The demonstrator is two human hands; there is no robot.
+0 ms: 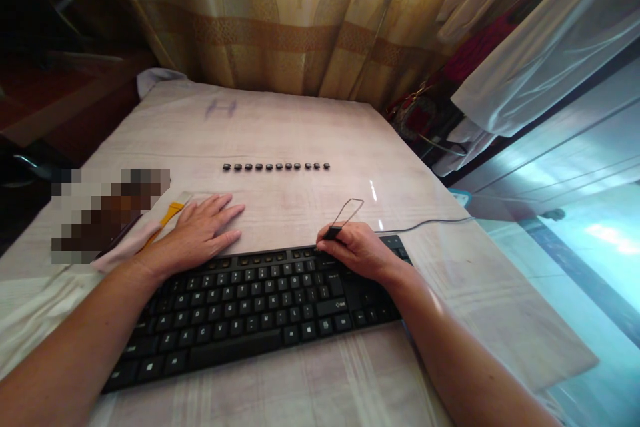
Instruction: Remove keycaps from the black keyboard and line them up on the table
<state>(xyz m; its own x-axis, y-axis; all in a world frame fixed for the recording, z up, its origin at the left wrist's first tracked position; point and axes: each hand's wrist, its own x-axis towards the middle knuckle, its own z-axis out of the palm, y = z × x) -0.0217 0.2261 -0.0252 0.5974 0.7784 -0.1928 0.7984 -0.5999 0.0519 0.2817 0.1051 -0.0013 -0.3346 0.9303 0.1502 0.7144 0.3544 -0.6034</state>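
The black keyboard lies toward the tabletop's near edge. Over its upper right, the right hand pinches a wire loop; the left hand rests open, palm down. Small dark keycaps line up between keyboard and far edge.

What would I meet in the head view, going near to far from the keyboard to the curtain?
Black keyboard → row of small black pieces → bluish mark on the tablecloth → patterned curtain.

Black, white-lettered keyboard — golden curtain
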